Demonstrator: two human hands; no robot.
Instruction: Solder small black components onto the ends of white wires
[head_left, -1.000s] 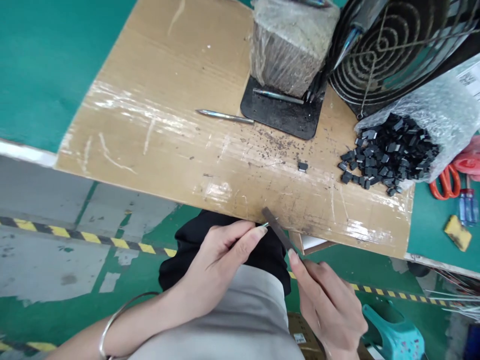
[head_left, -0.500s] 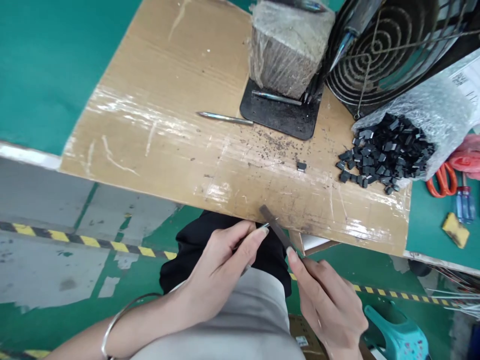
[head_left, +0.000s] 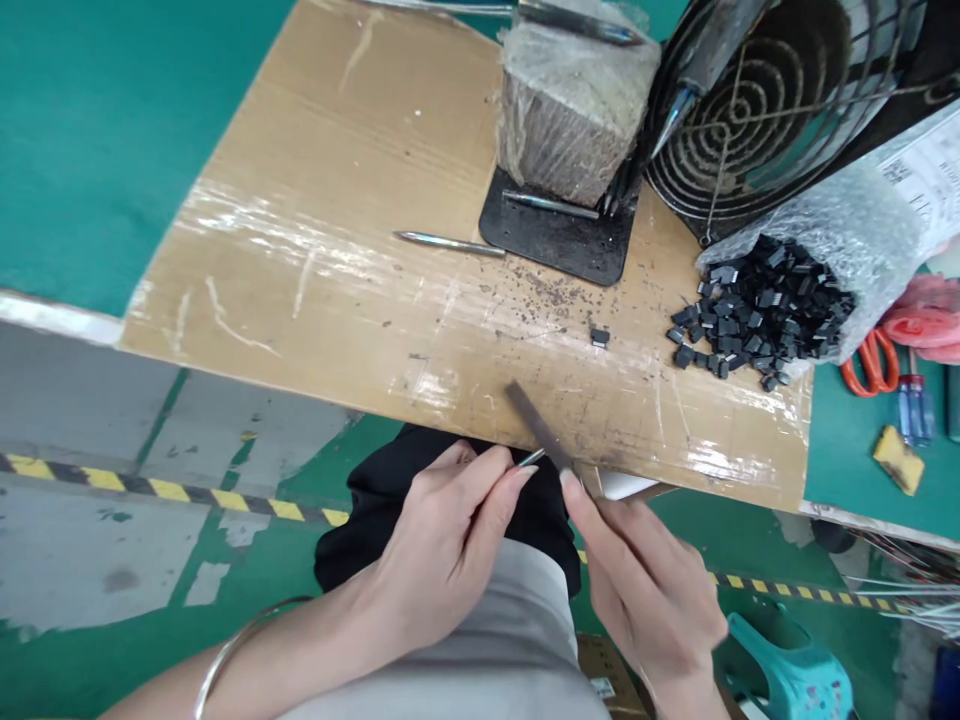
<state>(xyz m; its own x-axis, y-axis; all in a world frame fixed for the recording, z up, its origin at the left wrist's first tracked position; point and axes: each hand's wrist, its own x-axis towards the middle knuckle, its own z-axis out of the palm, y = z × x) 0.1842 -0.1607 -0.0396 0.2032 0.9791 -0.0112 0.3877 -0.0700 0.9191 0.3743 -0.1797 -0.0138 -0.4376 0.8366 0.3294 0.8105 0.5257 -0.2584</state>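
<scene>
My left hand (head_left: 450, 535), wearing a bangle at the wrist, pinches a thin metal soldering iron tip (head_left: 533, 457) near the table's front edge. Only its end shows beyond my fingers. A dark flat file (head_left: 534, 415) is in my right hand (head_left: 645, 590), with the thumb along it and the handle hidden in the palm. Its blade crosses at the soldering tip's end; whether they touch I cannot tell. Another pointed soldering tip (head_left: 450, 243) lies on the cardboard (head_left: 337, 330), and one more (head_left: 551, 204) rests on a black stand base (head_left: 555, 245).
A plastic-wrapped block (head_left: 574, 110) sits on the base. Behind are a soldering iron (head_left: 701, 75) and a black fan (head_left: 742, 115). Small black connectors (head_left: 772, 305) spill from a bubble-wrap bag (head_left: 874, 215); one connector (head_left: 600, 338) lies apart. Orange scissors (head_left: 870, 365) and a yellow sponge (head_left: 898, 460) are rightward.
The file has slid forward and left across the soldering tip's end, its far end now further over the cardboard. My right hand has moved slightly up and left with it.
</scene>
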